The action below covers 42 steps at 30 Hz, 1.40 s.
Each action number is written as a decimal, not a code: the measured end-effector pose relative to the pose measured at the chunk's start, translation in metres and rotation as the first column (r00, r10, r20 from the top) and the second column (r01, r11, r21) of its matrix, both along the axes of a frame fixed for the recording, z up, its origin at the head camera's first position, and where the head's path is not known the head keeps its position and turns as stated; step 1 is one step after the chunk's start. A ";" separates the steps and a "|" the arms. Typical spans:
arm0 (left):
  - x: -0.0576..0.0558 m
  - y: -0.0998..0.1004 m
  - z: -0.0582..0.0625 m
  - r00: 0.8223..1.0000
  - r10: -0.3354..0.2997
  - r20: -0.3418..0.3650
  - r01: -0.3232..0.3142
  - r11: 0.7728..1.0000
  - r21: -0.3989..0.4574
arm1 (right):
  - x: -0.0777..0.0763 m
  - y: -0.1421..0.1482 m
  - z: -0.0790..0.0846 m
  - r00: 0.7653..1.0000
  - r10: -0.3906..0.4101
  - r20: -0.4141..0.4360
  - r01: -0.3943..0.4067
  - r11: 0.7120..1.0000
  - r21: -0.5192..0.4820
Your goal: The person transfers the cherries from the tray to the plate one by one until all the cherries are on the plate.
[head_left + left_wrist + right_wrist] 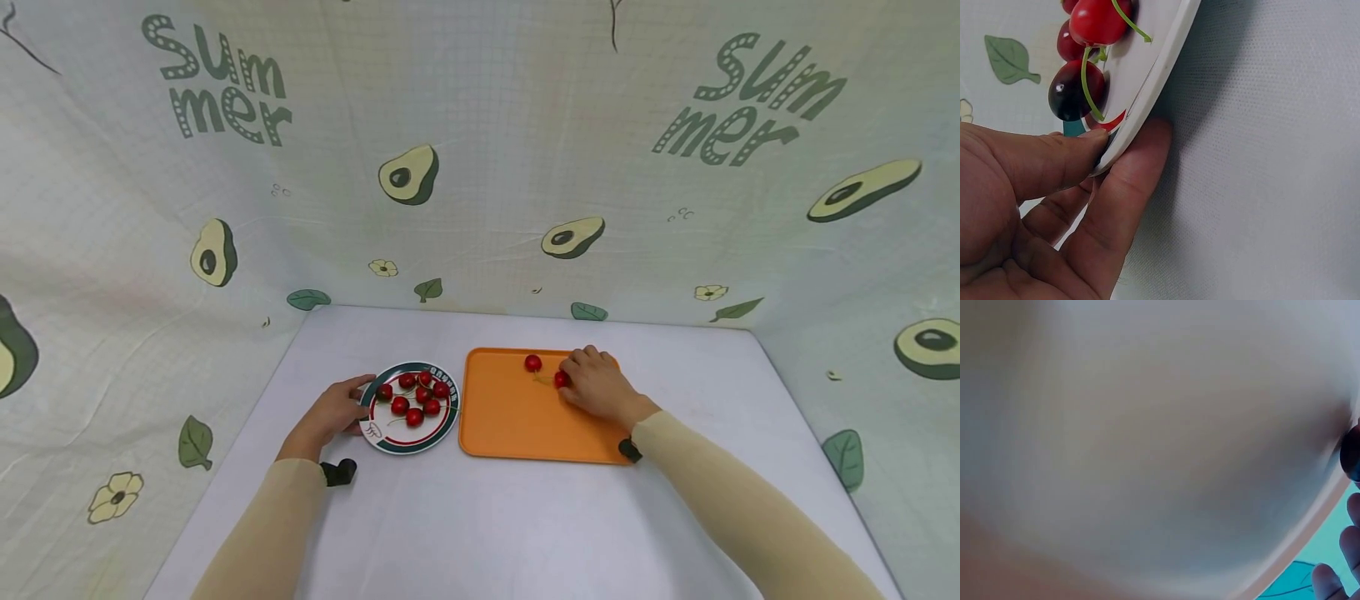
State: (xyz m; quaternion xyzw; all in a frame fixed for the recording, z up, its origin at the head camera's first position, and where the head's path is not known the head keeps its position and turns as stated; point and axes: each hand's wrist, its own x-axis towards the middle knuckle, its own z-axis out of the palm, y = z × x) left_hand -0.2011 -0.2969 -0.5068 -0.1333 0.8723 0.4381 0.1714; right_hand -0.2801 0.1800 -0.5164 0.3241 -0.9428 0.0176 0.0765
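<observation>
My left hand [335, 417] pinches the left rim of a round plate [408, 447], white with a dark green and red border. In the left wrist view, the thumb [1063, 159] lies over the rim and a finger [1125, 194] goes under it. Several red cherries [400, 406] with green stems sit on the plate. Over the right part of an orange tray [502, 421], my right hand [600, 387] holds a cherry [562, 379] at its fingertips. Another cherry [532, 363] lies on the tray just left of it. The right wrist view catches only fingertips [1329, 581] and a dark cherry [1350, 453] at its edge.
The plate and tray stand side by side on a white table [480, 525]. A cloth [480, 167] printed with avocados, leaves and lettering rises behind the table and at both sides. Black wrist straps [339, 472] show at the sleeve cuffs.
</observation>
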 end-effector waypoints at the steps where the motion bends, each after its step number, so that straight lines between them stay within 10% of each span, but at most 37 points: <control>1: 0.000 0.000 0.001 1.000 -0.002 0.000 0.002 1.000 0.000 | 0.000 0.000 0.000 1.000 -0.003 0.000 0.003 1.000 -0.008; 25: 0.000 0.000 -0.002 1.000 0.002 -0.002 -0.002 1.000 -0.004 | 0.007 -0.041 0.014 0.988 0.075 -0.137 -0.077 0.997 -0.007; 42: 0.000 -0.002 0.000 1.000 -0.010 -0.002 0.010 1.000 -0.028 | 0.036 -0.144 0.027 0.972 0.222 -0.082 -0.220 0.975 0.033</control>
